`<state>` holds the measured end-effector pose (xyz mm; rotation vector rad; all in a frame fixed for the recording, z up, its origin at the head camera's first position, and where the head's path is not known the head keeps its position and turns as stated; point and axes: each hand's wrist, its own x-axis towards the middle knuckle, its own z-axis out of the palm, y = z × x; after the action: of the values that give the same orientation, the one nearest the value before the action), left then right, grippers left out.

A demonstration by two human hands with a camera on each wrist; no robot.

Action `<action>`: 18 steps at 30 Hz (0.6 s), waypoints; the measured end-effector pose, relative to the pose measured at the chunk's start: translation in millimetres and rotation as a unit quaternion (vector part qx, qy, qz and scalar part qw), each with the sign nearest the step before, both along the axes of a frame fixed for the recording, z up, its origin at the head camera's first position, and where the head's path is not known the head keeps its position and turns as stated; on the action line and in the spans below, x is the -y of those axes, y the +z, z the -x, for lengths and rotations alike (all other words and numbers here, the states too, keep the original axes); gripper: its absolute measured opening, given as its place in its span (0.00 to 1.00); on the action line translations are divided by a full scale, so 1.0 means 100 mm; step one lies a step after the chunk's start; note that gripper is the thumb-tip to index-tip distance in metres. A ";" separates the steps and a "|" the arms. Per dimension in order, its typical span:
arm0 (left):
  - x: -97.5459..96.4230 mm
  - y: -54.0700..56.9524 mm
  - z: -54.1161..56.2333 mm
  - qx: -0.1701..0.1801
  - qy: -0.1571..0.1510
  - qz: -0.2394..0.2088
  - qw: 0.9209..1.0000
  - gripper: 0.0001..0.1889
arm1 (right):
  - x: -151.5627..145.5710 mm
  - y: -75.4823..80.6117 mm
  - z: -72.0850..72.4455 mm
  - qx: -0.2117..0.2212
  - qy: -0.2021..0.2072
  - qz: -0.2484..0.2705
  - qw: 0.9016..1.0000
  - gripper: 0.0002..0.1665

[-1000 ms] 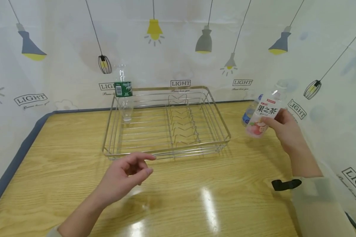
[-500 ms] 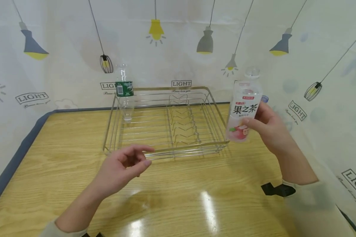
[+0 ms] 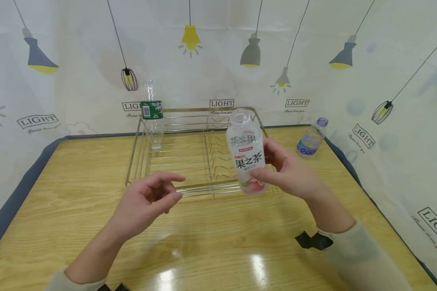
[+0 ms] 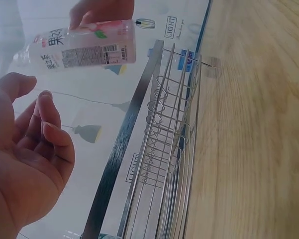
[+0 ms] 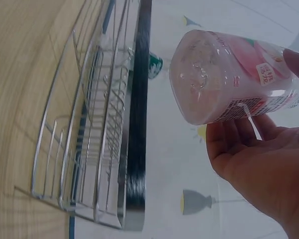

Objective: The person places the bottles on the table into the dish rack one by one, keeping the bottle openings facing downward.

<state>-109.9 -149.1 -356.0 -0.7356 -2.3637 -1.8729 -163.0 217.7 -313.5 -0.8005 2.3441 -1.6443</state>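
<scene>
A clear plastic drink bottle (image 3: 248,161) with a white and pink peach label is gripped by my right hand (image 3: 291,169), thumb on its front. It is held in the air, nearly upright, before the right part of the wire dish rack (image 3: 182,184). In the right wrist view the bottle's base (image 5: 196,79) faces the camera, beside the rack's rim. My left hand (image 3: 145,202) is raised at the rack's front edge, fingers loosely bent and holding nothing. In the left wrist view, a gap separates its fingertips (image 4: 46,94) from the bottle.
A clear bottle with a green label (image 3: 151,110) stands cap-end down in the rack's left part. Another bottle with a blue label (image 3: 308,145) stands uncapped on the wooden table (image 3: 58,190) at the right. A lamp-patterned sheet (image 3: 218,52) covers the wall behind.
My right hand has carried the peach drink bottle leftward from the right side to the front of the rack, uncovering the blue-label bottle. My left hand has shifted slightly up and left.
</scene>
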 end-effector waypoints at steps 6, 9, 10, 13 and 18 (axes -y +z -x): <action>-0.10 0.07 0.08 0.026 -0.004 -0.010 1.000 0.23 | 0.23 -0.08 -0.04 -0.007 0.035 -0.027 0.999 0.35; -0.19 0.13 0.12 0.048 -0.016 -0.015 0.999 0.31 | 0.32 -0.12 -0.07 -0.008 0.056 -0.032 0.998 0.35; -0.22 0.16 0.14 0.055 -0.023 -0.018 0.998 0.33 | 0.35 -0.14 -0.08 -0.008 0.064 -0.034 0.997 0.34; -0.28 0.22 0.15 0.074 -0.044 -0.025 0.996 0.37 | 0.42 -0.18 -0.09 -0.015 0.084 -0.041 0.996 0.34; -0.33 0.27 0.15 0.071 -0.049 -0.029 0.996 0.35 | 0.51 -0.22 -0.09 -0.043 0.103 -0.046 0.993 0.32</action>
<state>-124.4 -116.0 -329.4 -0.7497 -2.3832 -2.0910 -153.6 166.9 -335.2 -1.0720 2.2853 -1.4345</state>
